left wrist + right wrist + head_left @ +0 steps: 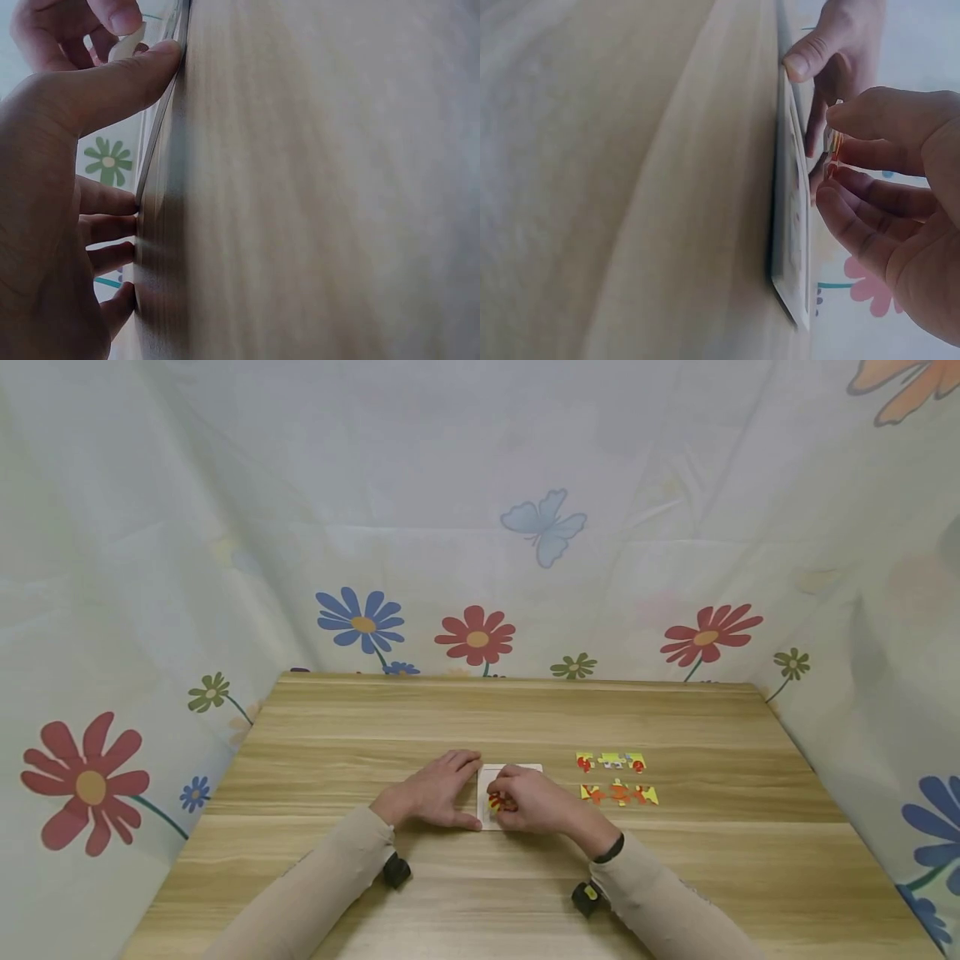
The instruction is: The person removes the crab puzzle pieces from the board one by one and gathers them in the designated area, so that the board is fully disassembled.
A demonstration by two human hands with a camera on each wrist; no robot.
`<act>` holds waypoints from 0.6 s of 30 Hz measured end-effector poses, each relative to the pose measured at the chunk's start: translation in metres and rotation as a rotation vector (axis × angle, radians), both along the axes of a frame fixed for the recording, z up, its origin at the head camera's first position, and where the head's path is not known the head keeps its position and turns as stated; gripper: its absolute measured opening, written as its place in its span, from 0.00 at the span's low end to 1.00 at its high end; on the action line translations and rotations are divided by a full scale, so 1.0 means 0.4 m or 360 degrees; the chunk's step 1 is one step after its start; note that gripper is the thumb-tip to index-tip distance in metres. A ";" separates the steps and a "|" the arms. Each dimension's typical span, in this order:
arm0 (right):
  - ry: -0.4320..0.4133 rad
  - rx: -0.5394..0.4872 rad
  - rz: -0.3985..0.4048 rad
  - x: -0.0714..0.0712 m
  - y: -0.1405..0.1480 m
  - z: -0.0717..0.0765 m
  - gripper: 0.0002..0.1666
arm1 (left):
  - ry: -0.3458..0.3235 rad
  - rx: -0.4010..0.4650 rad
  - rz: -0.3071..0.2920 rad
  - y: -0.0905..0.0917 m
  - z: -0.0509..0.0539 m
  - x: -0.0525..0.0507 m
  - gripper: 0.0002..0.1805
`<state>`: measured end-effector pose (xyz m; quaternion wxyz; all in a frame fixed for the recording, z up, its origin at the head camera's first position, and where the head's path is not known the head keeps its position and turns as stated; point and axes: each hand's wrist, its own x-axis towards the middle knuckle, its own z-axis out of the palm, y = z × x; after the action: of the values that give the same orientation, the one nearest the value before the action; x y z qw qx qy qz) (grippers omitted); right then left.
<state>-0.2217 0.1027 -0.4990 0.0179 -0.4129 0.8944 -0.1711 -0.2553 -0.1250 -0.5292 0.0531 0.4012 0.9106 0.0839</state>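
Note:
A flat white puzzle tray (511, 768) lies on the wooden table between the two hands. My left hand (439, 789) rests at the tray's left side, its fingers spread and its thumb touching the edge. Over the tray, my right hand (542, 802) pinches a red and yellow puzzle piece (495, 802) between thumb and fingers. In the right wrist view the puzzle piece (832, 144) is held tilted up, apart from the tray (789, 232). Most of the tray's inside is hidden by the right hand.
To the right lie two rows of puzzle pieces: yellow and red ones (611, 762) farther back, orange and yellow ones (618, 793) nearer. The wooden table (375, 718) ends at a flowered cloth (420, 527) behind and at both sides.

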 end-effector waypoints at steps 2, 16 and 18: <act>-0.0031 -0.0015 -0.0012 -0.001 0.005 0.006 0.19 | 0.0002 0.0003 0.0000 0.000 0.000 0.000 0.57; -0.0120 -0.0114 -0.0084 0.001 0.053 0.042 0.18 | -0.0005 0.0000 0.0018 -0.001 0.000 0.001 0.57; -0.0107 -0.0105 -0.0108 0.001 0.062 0.045 0.18 | -0.0001 -0.0001 0.0018 0.000 0.000 0.002 0.57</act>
<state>-0.2213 0.1273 -0.4808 0.0283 -0.3769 0.9006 -0.2148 -0.2545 -0.1251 -0.5291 0.0531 0.3959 0.9129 0.0842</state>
